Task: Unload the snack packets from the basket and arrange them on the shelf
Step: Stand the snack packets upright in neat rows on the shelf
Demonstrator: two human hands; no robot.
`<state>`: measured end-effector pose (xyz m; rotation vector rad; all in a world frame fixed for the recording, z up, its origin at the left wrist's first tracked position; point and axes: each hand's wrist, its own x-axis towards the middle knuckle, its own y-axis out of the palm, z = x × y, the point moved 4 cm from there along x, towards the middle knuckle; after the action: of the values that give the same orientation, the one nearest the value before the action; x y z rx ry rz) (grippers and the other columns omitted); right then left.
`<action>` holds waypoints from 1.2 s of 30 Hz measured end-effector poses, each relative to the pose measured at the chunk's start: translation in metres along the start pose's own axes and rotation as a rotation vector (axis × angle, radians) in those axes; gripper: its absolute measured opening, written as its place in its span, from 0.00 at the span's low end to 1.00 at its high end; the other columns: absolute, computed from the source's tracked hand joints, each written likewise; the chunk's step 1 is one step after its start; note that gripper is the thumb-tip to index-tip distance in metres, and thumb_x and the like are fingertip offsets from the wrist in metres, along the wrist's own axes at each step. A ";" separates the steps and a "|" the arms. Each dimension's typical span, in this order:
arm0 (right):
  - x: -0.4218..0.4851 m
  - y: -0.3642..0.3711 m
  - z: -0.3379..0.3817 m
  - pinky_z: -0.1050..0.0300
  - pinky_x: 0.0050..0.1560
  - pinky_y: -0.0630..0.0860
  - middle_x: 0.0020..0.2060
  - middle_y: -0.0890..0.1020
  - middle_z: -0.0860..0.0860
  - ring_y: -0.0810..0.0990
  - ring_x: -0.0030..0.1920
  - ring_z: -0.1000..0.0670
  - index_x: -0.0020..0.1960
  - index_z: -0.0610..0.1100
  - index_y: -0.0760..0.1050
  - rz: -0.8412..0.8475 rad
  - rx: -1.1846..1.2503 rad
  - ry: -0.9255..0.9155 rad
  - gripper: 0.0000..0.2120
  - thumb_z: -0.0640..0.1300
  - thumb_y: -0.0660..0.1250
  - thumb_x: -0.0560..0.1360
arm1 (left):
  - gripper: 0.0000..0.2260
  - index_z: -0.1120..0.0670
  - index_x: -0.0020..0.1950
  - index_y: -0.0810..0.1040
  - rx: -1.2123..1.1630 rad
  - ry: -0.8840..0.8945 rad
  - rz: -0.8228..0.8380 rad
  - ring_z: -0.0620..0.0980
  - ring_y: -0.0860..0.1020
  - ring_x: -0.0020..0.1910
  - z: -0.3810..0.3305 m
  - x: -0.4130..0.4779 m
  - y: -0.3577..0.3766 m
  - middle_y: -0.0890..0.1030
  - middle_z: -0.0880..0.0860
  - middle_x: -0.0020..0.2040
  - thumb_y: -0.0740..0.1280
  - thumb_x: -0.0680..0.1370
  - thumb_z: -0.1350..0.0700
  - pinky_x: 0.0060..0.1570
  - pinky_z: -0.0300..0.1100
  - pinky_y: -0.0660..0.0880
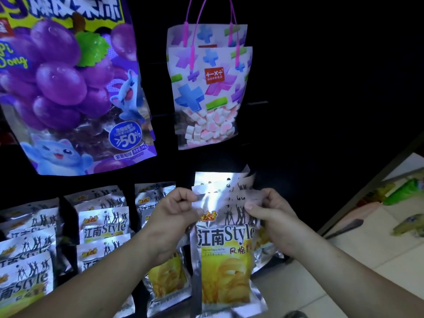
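Left hand [175,216] and right hand [268,214] each pinch a top corner of the front packet [226,255]. Hanging it likely means aligning the top hole with the peg, unseen here, level with the rows [103,228] beside it.

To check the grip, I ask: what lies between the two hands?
In the head view, the silver top of the front packet stretches between the left hand and the right hand; both pinch it.
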<state>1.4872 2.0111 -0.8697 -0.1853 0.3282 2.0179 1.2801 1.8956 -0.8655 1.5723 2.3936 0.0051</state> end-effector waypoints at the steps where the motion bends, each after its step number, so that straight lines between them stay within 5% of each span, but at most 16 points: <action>1: 0.000 0.002 0.003 0.41 0.55 0.79 0.46 0.85 0.42 0.85 0.47 0.41 0.49 0.43 0.74 0.052 0.032 -0.004 0.16 0.37 0.76 0.65 | 0.12 0.53 0.47 0.74 0.000 -0.009 -0.005 0.50 0.68 0.31 0.001 0.002 -0.002 0.76 0.53 0.32 0.69 0.78 0.70 0.29 0.41 0.64; 4: -0.001 0.009 0.009 0.46 0.47 0.80 0.43 0.83 0.40 0.83 0.43 0.42 0.46 0.42 0.72 0.093 0.052 -0.027 0.13 0.32 0.75 0.71 | 0.15 0.51 0.40 0.73 0.046 0.011 -0.044 0.55 0.69 0.35 0.004 0.003 -0.004 0.74 0.51 0.29 0.68 0.79 0.69 0.29 0.44 0.61; 7: -0.001 0.010 0.008 0.47 0.43 0.79 0.41 0.78 0.39 0.80 0.42 0.41 0.41 0.44 0.67 0.022 0.052 -0.057 0.17 0.29 0.73 0.72 | 0.19 0.50 0.34 0.77 0.092 0.057 -0.056 0.57 0.72 0.38 0.001 -0.002 0.003 0.81 0.51 0.35 0.67 0.79 0.70 0.29 0.44 0.66; 10: -0.002 0.007 0.004 0.45 0.45 0.78 0.40 0.77 0.40 0.79 0.42 0.42 0.38 0.47 0.68 -0.080 -0.004 -0.086 0.18 0.31 0.74 0.73 | 0.16 0.51 0.39 0.84 0.158 0.071 -0.039 0.55 0.79 0.40 0.000 -0.007 0.009 0.87 0.47 0.50 0.66 0.82 0.66 0.33 0.45 0.73; 13: -0.004 0.008 0.000 0.55 0.34 0.76 0.38 0.77 0.40 0.78 0.40 0.44 0.35 0.49 0.69 -0.169 -0.019 -0.114 0.19 0.33 0.75 0.73 | 0.15 0.46 0.50 0.86 0.266 0.085 -0.070 0.63 0.80 0.39 0.000 -0.008 0.007 0.86 0.44 0.52 0.64 0.83 0.63 0.34 0.47 0.76; 15: -0.002 0.009 -0.004 0.58 0.30 0.75 0.39 0.77 0.39 0.77 0.39 0.44 0.36 0.48 0.69 -0.202 -0.001 -0.109 0.18 0.32 0.75 0.73 | 0.15 0.46 0.53 0.86 0.295 0.108 -0.080 0.55 0.84 0.44 -0.002 -0.010 0.008 0.86 0.43 0.55 0.63 0.84 0.62 0.36 0.38 0.77; 17: -0.002 0.010 -0.006 0.53 0.37 0.77 0.40 0.79 0.38 0.79 0.39 0.44 0.38 0.46 0.69 -0.227 0.032 -0.097 0.17 0.31 0.74 0.73 | 0.14 0.46 0.55 0.85 0.294 0.124 -0.057 0.44 0.85 0.46 -0.004 -0.010 0.011 0.84 0.42 0.59 0.64 0.84 0.62 0.41 0.31 0.76; 22: 0.003 0.009 -0.008 0.48 0.43 0.78 0.39 0.79 0.42 0.81 0.38 0.47 0.36 0.47 0.71 -0.292 0.007 -0.107 0.17 0.31 0.75 0.73 | 0.12 0.41 0.57 0.84 0.316 0.118 0.030 0.31 0.78 0.60 0.000 -0.010 0.013 0.81 0.32 0.59 0.73 0.79 0.57 0.60 0.34 0.74; 27: 0.003 0.012 -0.008 0.50 0.42 0.76 0.39 0.78 0.44 0.77 0.38 0.48 0.35 0.50 0.72 -0.250 -0.076 -0.116 0.17 0.35 0.76 0.73 | 0.14 0.46 0.54 0.85 0.335 0.152 -0.104 0.44 0.83 0.48 0.000 -0.008 0.009 0.84 0.41 0.57 0.71 0.78 0.65 0.45 0.33 0.79; 32: -0.018 0.012 0.002 0.55 0.40 0.77 0.42 0.83 0.47 0.79 0.39 0.49 0.46 0.45 0.73 -0.227 -0.186 -0.149 0.11 0.39 0.75 0.74 | 0.17 0.48 0.54 0.87 0.432 0.262 -0.076 0.38 0.82 0.56 -0.014 -0.027 0.016 0.86 0.41 0.54 0.66 0.80 0.69 0.55 0.33 0.78; 36: -0.037 0.014 0.000 0.67 0.42 0.76 0.50 0.81 0.55 0.82 0.45 0.55 0.55 0.49 0.75 -0.181 -0.290 -0.169 0.15 0.37 0.75 0.74 | 0.18 0.45 0.51 0.86 0.509 0.246 -0.164 0.49 0.85 0.48 -0.023 -0.026 0.004 0.86 0.45 0.55 0.67 0.79 0.68 0.46 0.37 0.81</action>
<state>1.4911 1.9741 -0.8572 -0.2148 -0.0869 1.8790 1.2878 1.8773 -0.8365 1.6431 2.8749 -0.5088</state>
